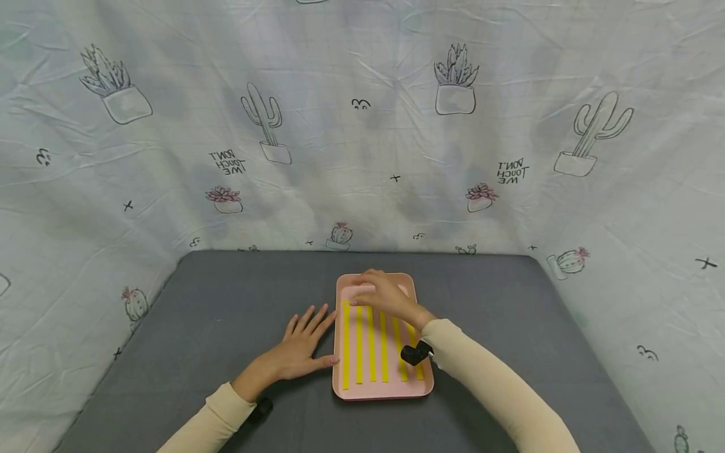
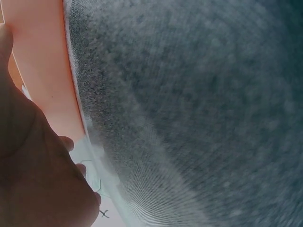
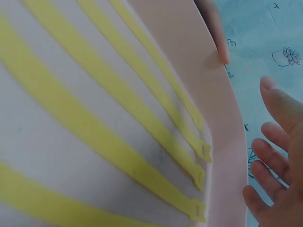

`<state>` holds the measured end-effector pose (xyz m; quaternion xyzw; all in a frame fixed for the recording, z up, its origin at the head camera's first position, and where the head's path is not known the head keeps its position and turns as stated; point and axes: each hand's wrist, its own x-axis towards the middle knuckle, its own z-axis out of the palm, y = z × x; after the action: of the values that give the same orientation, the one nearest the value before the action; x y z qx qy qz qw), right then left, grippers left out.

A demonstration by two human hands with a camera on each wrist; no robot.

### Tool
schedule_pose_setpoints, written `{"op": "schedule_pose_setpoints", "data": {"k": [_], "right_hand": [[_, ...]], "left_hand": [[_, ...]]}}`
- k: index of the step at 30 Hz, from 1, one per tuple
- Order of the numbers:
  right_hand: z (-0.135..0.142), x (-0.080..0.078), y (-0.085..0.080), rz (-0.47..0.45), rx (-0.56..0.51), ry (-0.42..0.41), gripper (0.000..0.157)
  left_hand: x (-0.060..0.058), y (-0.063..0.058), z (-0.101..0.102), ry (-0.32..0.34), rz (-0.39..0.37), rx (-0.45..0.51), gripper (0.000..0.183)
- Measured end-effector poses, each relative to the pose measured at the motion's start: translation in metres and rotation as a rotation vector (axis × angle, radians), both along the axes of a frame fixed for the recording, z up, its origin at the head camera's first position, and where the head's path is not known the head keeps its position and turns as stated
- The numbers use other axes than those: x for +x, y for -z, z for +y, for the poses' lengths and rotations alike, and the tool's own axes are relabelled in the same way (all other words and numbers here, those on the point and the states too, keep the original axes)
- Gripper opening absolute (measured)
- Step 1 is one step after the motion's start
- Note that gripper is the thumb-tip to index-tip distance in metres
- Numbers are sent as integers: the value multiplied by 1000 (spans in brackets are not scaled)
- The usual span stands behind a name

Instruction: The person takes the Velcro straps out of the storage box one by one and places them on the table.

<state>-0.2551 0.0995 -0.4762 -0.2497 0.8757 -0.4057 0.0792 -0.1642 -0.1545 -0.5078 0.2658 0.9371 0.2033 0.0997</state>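
Note:
A pink rectangular tray (image 1: 376, 392) lies on the grey table. Inside it, several yellow slotted strips (image 1: 346, 352), much like hook-and-loop cable ties, are laid lengthwise side by side. The right wrist view shows the narrow slot at the end of some strips (image 3: 104, 137). My left hand (image 1: 297, 353) is spread flat on the table, its thumb and a fingertip at the tray's left edge. Over the tray's far half, my right hand (image 1: 391, 297) hovers with bent, parted fingers. Nothing shows between those fingers in the right wrist view, where the right hand (image 3: 284, 156) appears beyond the tray wall (image 3: 227, 156).
The grey tabletop (image 1: 255, 283) stretches out on both sides of the tray. A white curtain (image 1: 340, 145) printed with cacti hangs behind and around the table. Each wrist carries a small black camera, as with the right wrist camera (image 1: 416, 353).

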Motion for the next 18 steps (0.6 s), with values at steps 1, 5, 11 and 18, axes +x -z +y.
{"op": "schedule_pose_setpoints", "data": {"k": [1,5,11,18], "right_hand": [[-1,-1,1,-4,-10,2,50],[-6,-3,5,-28,-55,5,50],[-12,-7,12,-8,-58,16,44],[-18,-7,18,-22,-91,25,35]], "left_hand": [[0,0,0,-1,-10,-5,91],[0,-2,0,-2,-30,-13,92],[0,-3,0,0,-27,-23,92],[0,-5,0,-17,-62,-37,93]]}}
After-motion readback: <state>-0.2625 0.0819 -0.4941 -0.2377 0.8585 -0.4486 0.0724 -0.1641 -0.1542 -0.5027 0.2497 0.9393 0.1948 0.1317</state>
